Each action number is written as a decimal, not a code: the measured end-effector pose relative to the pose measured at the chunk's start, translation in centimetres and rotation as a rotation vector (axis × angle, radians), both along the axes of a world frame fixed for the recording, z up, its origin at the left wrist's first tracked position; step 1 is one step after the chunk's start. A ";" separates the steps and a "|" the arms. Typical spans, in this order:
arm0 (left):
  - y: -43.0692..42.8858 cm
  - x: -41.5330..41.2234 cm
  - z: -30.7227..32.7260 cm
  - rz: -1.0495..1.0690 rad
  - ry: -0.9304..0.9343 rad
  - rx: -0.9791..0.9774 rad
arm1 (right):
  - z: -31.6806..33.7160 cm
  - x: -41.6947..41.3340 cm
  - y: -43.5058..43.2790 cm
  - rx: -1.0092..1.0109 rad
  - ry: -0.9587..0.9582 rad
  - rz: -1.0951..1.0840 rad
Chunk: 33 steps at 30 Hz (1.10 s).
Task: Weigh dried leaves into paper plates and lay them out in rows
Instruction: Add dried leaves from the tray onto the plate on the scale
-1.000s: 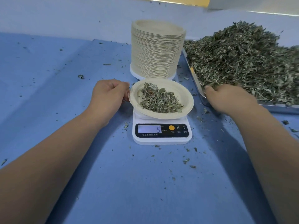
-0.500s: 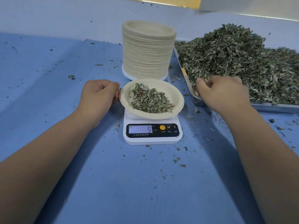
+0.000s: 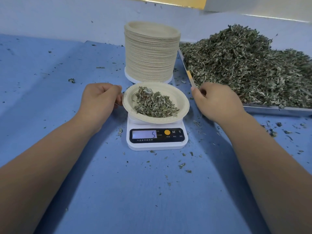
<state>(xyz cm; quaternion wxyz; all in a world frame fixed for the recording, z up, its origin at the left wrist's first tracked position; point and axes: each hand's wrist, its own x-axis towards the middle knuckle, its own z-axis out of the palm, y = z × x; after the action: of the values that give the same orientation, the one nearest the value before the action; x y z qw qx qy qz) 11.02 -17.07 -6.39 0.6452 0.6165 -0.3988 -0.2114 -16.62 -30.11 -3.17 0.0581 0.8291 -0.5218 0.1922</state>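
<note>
Gently: your left grip (image 3: 99, 100) pinches the light, floppy paper plate (image 3: 179, 100) by the rim nearest it, so support it underneath; whether your curled right grip (image 3: 217, 102) holds anything, I cannot tell.

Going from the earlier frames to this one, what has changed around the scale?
The right hand has drawn back from the leaf pile in the tray toward the plate, fingers curled; whether it holds leaves is unclear. The left hand still holds the plate's rim, the plate stays on the scale, and the display still reads 5.
</note>
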 end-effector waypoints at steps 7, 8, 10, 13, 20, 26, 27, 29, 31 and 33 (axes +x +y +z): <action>0.0 -0.1 0.0 0.002 -0.004 0.011 | -0.7 -0.5 -0.2 0.110 0.193 0.024; 0.0 -0.1 0.0 0.003 -0.003 0.013 | -0.7 -0.5 -0.4 0.110 0.175 0.040; 0.0 -0.1 0.0 0.003 -0.005 0.014 | -0.7 -0.5 -0.5 0.071 0.129 0.063; 0.0 0.0 0.0 -0.002 -0.009 0.015 | -1.0 -0.5 -0.8 0.019 0.102 0.074; 0.2 0.2 0.3 0.037 0.013 0.011 | 1.3 0.3 -3.0 0.262 -0.079 0.046; 0.4 -0.3 0.4 0.030 -0.005 0.007 | 4.3 2.6 -1.7 0.122 -0.242 0.030; 0.4 -0.4 0.5 0.032 -0.002 0.008 | 5.0 3.4 -1.2 0.145 -0.266 0.079; 0.4 -0.4 0.6 0.027 -0.001 0.015 | 6.2 5.5 0.0 0.180 -0.283 0.186; 0.5 -0.4 0.6 0.018 -0.002 0.019 | 7.0 7.7 1.2 0.162 -0.292 0.263; 0.5 -0.4 0.6 0.014 -0.002 0.023 | 7.3 9.6 2.0 0.166 -0.300 0.278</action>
<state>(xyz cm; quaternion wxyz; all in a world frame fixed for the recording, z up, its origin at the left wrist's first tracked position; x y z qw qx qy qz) 10.65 -16.56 -5.82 0.6392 0.6266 -0.3928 -0.2110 -6.98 -28.13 4.17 -0.1158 0.8572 -0.4191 0.2759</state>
